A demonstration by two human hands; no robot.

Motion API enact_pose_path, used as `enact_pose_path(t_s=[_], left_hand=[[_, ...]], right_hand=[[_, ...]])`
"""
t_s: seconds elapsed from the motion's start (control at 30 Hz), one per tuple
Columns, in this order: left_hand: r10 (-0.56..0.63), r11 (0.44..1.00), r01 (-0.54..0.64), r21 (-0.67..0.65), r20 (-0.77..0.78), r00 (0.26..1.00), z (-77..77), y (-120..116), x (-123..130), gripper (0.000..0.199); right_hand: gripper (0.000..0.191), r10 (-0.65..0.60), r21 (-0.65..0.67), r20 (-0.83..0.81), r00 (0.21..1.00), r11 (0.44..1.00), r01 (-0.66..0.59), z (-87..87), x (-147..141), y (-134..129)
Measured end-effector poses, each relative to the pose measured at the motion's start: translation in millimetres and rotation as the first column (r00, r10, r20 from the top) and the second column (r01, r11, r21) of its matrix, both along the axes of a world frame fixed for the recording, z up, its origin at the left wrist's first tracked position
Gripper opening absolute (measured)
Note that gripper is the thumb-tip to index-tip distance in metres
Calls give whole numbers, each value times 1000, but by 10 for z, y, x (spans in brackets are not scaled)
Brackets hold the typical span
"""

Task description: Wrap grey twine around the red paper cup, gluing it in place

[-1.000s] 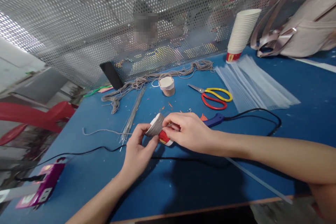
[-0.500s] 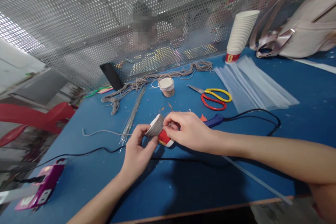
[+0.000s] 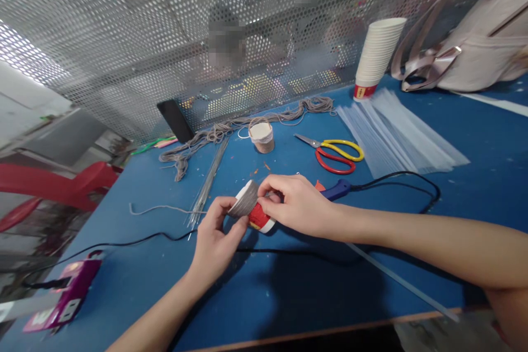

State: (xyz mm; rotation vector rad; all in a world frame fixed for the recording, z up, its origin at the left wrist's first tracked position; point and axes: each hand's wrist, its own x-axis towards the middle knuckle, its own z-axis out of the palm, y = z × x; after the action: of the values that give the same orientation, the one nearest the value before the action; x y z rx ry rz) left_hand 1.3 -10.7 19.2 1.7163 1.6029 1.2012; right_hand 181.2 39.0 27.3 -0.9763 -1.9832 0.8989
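Note:
My left hand [image 3: 216, 236] grips a tilted paper cup [image 3: 258, 219] between thumb and fingers. Grey cord [image 3: 244, 201] is wound round the cup's upper part, below the white rim; the red printed lower part is bare. At the edge of the winding, my right hand [image 3: 291, 201] has thumb and forefinger pinched together on the cord, the exact grip partly hidden. A loose tail of grey cord [image 3: 160, 209] lies left of my left hand. Behind my right hand is a blue-handled glue gun [image 3: 338, 191], partly covered.
Beyond the hands stand a small decorated cup [image 3: 262, 137] and red-and-yellow scissors [image 3: 336, 155]. Glue sticks [image 3: 210, 176], a grey cord bundle [image 3: 223, 131], a phone [image 3: 175, 121], stacked cups [image 3: 379, 58] and translucent strips [image 3: 408, 137] lie around. A black cable [image 3: 124, 242] reaches a purple power strip [image 3: 68, 297].
Both hands stay nearly in place. The cup has turned very slightly, so a little more of its red part shows beside my right fingertips.

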Motion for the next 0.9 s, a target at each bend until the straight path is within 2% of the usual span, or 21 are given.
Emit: enact_pose_path(t_s=[0.67,0.9], left_hand=[[26,999,-26,33,5,1000,22,-6,0,13],[1,999,-1,45,9,1000,20,-9,-10,11]], right_hand=[[5,-6,-7,-18,1000,1000,6,-16,-4,22],[6,-15,-22,-12,1000,1000,15,-7,1,24]])
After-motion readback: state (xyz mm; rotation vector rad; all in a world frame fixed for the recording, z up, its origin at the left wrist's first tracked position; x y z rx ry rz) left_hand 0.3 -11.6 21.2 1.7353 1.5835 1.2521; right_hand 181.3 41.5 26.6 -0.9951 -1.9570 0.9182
